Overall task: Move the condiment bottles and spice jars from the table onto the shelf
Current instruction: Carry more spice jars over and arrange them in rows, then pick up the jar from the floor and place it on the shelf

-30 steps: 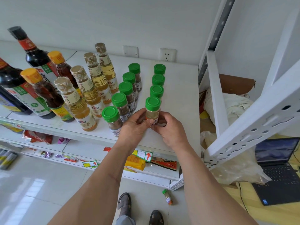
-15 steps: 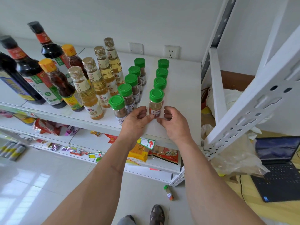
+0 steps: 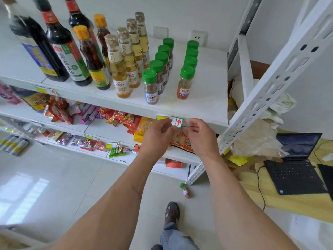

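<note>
On the white shelf (image 3: 207, 98) stand two rows of green-capped spice jars; the front right jar (image 3: 185, 83) stands free at the row's near end, the front left jar (image 3: 151, 86) beside it. Left of them are golden oil bottles (image 3: 119, 69), orange-capped bottles (image 3: 90, 56) and dark soy sauce bottles (image 3: 59, 47). My left hand (image 3: 158, 134) and my right hand (image 3: 200, 136) hang just below the shelf's front edge, by the price tag (image 3: 175, 121), fingers loosely curled and holding nothing.
One spice jar (image 3: 185, 190) lies on the tiled floor by the shelf post. Lower shelves hold snack packets (image 3: 119, 118). A slanted white upright (image 3: 266, 87) rises at right. A laptop (image 3: 295, 166) sits on a yellow surface at right. A sandalled foot (image 3: 172, 212) is below.
Both hands let go of the front right spice jar and dropped from the shelf top to below its front edge. The camera view shifted downward.
</note>
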